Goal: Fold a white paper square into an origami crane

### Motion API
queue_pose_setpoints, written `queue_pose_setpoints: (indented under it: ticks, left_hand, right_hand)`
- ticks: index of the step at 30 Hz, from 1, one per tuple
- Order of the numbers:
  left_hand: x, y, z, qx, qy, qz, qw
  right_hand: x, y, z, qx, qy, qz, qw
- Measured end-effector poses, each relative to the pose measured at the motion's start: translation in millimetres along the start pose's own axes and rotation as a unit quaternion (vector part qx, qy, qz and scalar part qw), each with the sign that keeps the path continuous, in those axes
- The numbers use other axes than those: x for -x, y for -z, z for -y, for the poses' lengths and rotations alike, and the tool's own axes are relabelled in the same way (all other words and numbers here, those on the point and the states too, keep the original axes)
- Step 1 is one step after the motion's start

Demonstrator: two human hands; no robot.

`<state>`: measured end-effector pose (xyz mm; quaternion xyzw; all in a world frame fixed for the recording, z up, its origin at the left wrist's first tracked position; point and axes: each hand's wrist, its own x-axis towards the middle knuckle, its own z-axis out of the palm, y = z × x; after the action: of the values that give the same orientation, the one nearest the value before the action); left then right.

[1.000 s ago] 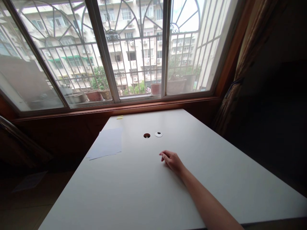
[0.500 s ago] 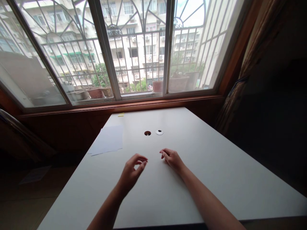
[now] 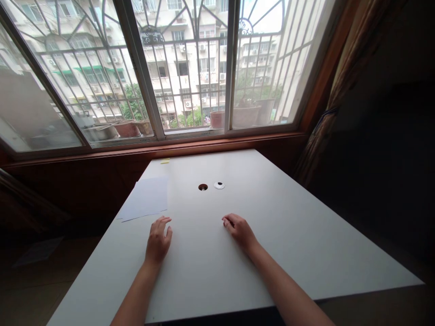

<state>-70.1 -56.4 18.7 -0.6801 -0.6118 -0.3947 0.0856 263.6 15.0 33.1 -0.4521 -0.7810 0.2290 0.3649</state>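
My left hand [image 3: 158, 240] rests over the left part of the white table [image 3: 200, 267], just below the near edge of some sheets of paper [image 3: 144, 197]. Its thumb stands apart from the fingers and it holds nothing. Opposite it, my right hand [image 3: 240, 232] is closed in a loose pinch, side down on or just above the tabletop. Whatever lies between those fingertips, if anything, is hidden. Beyond the right hand lies a white round cable-hole cover [image 3: 217, 186] with a dark notch. Beside it, a round hole [image 3: 203, 187] is cut through the tabletop.
Small yellow strips [image 3: 165, 160] stick to the far left corner of the table. Behind it runs a wooden sill [image 3: 190, 147] under a barred window. A tied curtain [image 3: 326, 115] hangs at the right. A pale sheet [image 3: 39, 252] lies on the floor at left.
My left hand has moved left, away from the right hand, and its fingers have opened out from a curl. The right hand stays in about the same place. The view has shifted slightly right.
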Motion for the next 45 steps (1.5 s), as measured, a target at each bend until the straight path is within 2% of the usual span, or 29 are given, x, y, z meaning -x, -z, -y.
queue_pose_setpoints:
  ticks: [6, 11, 29, 36, 45]
  left_hand:
    - [1, -6.7, -3, -0.024, -0.046, 0.054, 0.997]
    - [0, -8.6, -5, -0.025, -0.059, 0.080, 0.995]
    - [1, -9.5, -3, -0.016, -0.041, 0.090, 0.995]
    - [-1, -7.9, -4, 0.000, -0.014, 0.109, 0.994]
    - [0, -2.2, 1, 0.043, 0.018, 0.130, 0.990]
  right_hand:
    - [7, 3, -1, 0.009, -0.006, 0.001, 1.000]
    - [6, 3, -1, 0.022, -0.005, 0.004, 1.000]
    - [8, 5, -2, 0.018, -0.004, 0.010, 1.000]
    - [9, 5, -2, 0.011, -0.002, 0.011, 1.000]
    - [3, 13, -9, -0.050, -0.002, 0.069, 0.996]
